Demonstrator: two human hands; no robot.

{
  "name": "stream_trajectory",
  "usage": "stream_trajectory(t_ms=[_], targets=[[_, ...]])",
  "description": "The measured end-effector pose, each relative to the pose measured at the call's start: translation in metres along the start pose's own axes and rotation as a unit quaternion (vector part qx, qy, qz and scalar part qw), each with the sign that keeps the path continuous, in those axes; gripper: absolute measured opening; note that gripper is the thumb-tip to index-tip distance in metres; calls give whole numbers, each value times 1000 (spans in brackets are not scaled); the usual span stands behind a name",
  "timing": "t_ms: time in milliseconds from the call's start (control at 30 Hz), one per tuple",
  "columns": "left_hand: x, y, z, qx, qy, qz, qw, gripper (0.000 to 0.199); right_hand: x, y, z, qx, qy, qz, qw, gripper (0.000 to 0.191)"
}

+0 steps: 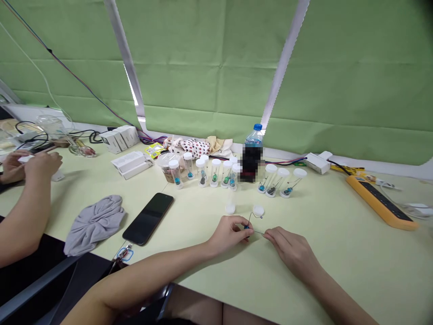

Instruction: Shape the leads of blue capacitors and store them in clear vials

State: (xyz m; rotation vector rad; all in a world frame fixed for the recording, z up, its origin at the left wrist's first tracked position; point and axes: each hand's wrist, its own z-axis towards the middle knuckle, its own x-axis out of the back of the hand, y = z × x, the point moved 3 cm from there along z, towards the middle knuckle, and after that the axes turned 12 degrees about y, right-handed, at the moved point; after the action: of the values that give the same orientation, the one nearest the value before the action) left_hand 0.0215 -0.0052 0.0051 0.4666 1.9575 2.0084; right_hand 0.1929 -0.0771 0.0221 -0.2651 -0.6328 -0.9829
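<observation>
Between the thumb and fingers of my left hand point(232, 234) is a small blue part with thin wire leads point(247, 228). One dark lead rises from it and bends over to the right. My right hand point(292, 250) pinches the tip of another thin lead that stretches across from the blue part. Just beyond my hands lie a white cap point(259, 211) and a clear tube with a white base point(230, 208). Farther back stand several clear capped tubes point(214, 173) with small blue, green or dark wired parts inside.
A phone point(148, 218) and a grey cloth scrunchie point(96, 222) lie to the left. Another person's hands point(42, 167) are at the far left. A bottle point(254, 137) stands behind the tubes. An orange power strip point(382, 203) sits at right, white boxes point(119, 139) at back left.
</observation>
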Motion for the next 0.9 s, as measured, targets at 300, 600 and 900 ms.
stream_trajectory(t_ms=[300, 600, 900], targets=[[0, -5, 4, 59, 1, -57, 997, 33, 5, -2, 6, 6, 29, -29, 999, 14], [-1, -6, 5, 98, -4, -130, 987, 41, 16, -15, 12, 166, 27, -110, 980, 23], [-2, -4, 4, 88, -15, -102, 991, 41, 15, -15, 8, 167, 31, -90, 981, 26]])
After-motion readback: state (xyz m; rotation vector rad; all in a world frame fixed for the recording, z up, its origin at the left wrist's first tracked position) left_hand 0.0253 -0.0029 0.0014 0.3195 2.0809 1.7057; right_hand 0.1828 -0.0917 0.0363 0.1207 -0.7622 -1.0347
